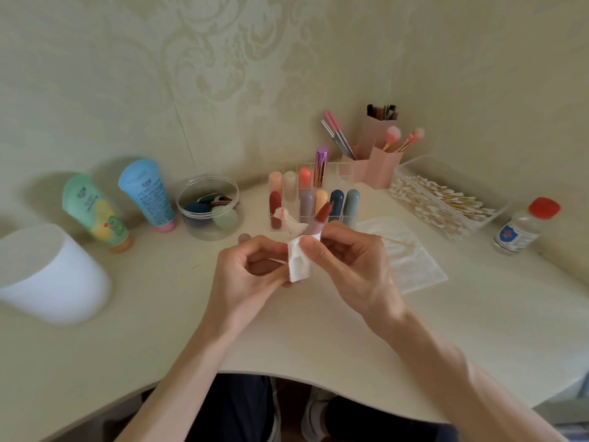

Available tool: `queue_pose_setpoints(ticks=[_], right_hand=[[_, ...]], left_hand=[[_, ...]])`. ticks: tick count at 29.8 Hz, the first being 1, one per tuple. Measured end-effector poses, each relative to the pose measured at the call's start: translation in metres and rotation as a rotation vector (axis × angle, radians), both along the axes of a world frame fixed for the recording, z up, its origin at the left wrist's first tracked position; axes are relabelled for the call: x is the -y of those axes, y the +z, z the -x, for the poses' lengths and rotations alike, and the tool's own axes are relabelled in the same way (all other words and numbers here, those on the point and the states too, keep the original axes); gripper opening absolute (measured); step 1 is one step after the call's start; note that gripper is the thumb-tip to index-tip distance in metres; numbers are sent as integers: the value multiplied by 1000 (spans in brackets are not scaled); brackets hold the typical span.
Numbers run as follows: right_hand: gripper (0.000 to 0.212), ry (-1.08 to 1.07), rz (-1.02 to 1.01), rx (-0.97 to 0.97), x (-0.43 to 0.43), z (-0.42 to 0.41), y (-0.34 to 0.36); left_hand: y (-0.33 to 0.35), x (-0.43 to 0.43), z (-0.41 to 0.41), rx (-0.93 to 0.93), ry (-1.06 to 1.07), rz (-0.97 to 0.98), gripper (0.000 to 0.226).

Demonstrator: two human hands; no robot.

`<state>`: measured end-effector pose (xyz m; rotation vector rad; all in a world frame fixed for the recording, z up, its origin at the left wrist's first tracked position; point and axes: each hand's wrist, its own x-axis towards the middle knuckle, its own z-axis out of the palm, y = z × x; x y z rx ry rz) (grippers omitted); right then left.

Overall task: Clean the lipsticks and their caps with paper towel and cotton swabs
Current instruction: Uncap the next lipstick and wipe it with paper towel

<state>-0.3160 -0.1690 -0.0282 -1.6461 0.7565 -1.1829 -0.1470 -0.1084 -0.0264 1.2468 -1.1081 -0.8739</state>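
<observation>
We hold an uncapped lipstick (321,218) above the middle of the desk (318,330), its dark red bullet tilted up and away from us. A folded piece of paper towel (299,264) is wrapped round its lower tube, and a twisted end, stained pink, sticks out to the upper left. Our right hand (350,266) pinches the lipstick through the towel between thumb and fingers. Our left hand (251,269) is curled and pinches the paper towel from the other side. The two hands are close together.

Just behind stands a clear organizer (338,169) with capped lipsticks upright in its compartments. To the right, a flat towel sheet (411,266) lies on the desk with a single cotton swab (396,241) on it, beside a clear box of cotton swabs (446,199). Further right stands a red-capped bottle (526,228); its blue label is too small to read. At left lean a green tube (95,212) and a blue tube (148,193), their print unreadable.
</observation>
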Motion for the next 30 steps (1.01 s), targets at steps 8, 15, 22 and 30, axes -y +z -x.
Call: queue_pose_setpoints(ticks=[8, 15, 22, 30], right_hand=[[22, 30, 6, 17, 0, 1, 1], [18, 63, -73, 71, -1, 4, 6], [18, 51, -100, 70, 0, 5, 5], [25, 42, -66, 34, -1, 3, 4]], left_hand=[[0, 0, 0, 17, 37, 27, 13], [0, 1, 1, -56, -75, 18, 22], [7, -1, 1, -173, -99, -32, 43], [4, 1, 1, -135, -86, -35, 24]])
